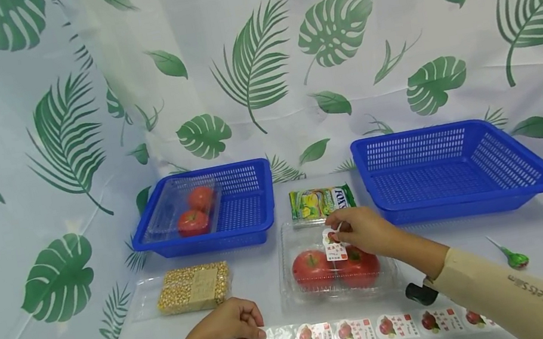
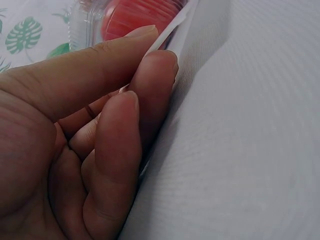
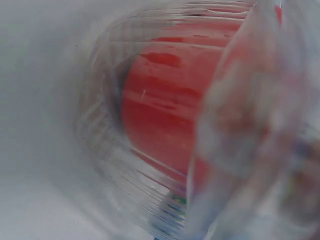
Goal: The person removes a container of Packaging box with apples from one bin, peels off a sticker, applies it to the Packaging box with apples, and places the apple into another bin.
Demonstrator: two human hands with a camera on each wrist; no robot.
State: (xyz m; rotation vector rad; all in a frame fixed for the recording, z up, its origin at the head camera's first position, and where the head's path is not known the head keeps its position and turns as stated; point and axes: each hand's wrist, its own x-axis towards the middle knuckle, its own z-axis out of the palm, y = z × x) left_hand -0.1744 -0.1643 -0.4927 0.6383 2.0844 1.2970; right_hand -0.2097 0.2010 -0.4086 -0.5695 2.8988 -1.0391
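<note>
A clear plastic box (image 1: 294, 299) with two tomatoes (image 1: 313, 270) inside stands in the middle of the table. Over its lid my right hand (image 1: 366, 231) pinches a label sticker (image 1: 336, 252) near its upper part; whether the sticker touches the lid I cannot tell. My left hand (image 1: 238, 321) pinches the left end of a strip of label stickers (image 1: 355, 332) between thumb and forefinger. The strip lies along the front, its right end hidden under the right forearm. In the left wrist view the thumb (image 2: 100, 60) presses the strip's edge. The right wrist view is blurred, with a tomato (image 3: 165, 105) through plastic.
A blue basket (image 1: 253, 236) at the back left holds another boxed pair of tomatoes (image 1: 193, 222). Another blue basket (image 1: 465, 205) stands back right. A snack packet (image 1: 321, 202), a bag of corn kernels (image 1: 178, 292) and a green-headed item on a thin stem (image 1: 516, 259) lie around.
</note>
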